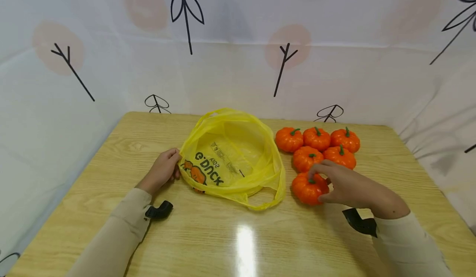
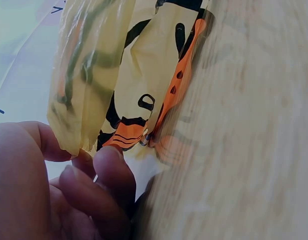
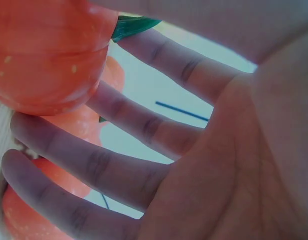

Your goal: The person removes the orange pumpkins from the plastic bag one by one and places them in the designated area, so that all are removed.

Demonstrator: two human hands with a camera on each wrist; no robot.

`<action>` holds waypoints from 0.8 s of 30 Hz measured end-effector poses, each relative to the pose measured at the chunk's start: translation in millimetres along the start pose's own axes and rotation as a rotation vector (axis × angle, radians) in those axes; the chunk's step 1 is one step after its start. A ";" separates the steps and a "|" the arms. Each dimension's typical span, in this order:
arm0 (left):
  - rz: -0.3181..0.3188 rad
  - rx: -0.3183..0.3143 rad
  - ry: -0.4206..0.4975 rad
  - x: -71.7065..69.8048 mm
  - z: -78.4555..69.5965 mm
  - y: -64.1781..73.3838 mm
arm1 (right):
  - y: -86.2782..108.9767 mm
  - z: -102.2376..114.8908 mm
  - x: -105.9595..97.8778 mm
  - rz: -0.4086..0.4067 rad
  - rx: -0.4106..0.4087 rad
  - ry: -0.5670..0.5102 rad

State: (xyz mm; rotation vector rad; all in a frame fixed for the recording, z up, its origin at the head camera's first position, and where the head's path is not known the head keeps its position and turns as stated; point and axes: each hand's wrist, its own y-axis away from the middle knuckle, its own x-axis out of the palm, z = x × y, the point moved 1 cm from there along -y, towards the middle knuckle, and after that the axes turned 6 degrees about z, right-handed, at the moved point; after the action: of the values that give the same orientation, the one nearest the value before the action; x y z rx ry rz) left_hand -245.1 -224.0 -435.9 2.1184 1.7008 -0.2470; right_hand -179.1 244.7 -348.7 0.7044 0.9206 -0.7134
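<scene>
A yellow plastic bag (image 1: 241,194) with black lettering and an orange cartoon print lies on the table, its mouth spread wide. At its left edge my left hand (image 1: 163,167) pinches the rim; the left wrist view shows the thumb and fingers at the gathered plastic (image 2: 88,100). To the right of the bag, my right hand (image 1: 347,184) holds the nearest small orange pumpkin (image 1: 306,190) by its right and far sides. Up close in the right wrist view, the fingers reach round this pumpkin (image 3: 48,60), below its green stem.
Several more orange pumpkins, one of them at the back left (image 1: 289,139), stand close together behind the held one. The wooden table (image 1: 193,244) ends at a white patterned cloth (image 1: 230,78). A handle loop of the bag (image 1: 265,206) reaches towards the held pumpkin.
</scene>
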 end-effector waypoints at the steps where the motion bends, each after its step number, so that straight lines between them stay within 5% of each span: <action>1: -0.002 0.001 0.002 -0.3 0.1 0.1 | -0.4 -0.2 -0.1 -0.001 0.003 -0.001; 24: 0.017 0.037 -0.018 1.4 1.4 -0.7 | 6.5 7.4 1.7 -0.013 0.073 -0.024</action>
State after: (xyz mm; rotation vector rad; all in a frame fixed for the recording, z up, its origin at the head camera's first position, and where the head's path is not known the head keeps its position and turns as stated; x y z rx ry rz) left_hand -245.3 -223.2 -437.9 2.1494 1.6794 -0.2940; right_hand -169.9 242.2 -345.6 0.7530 0.8809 -0.7681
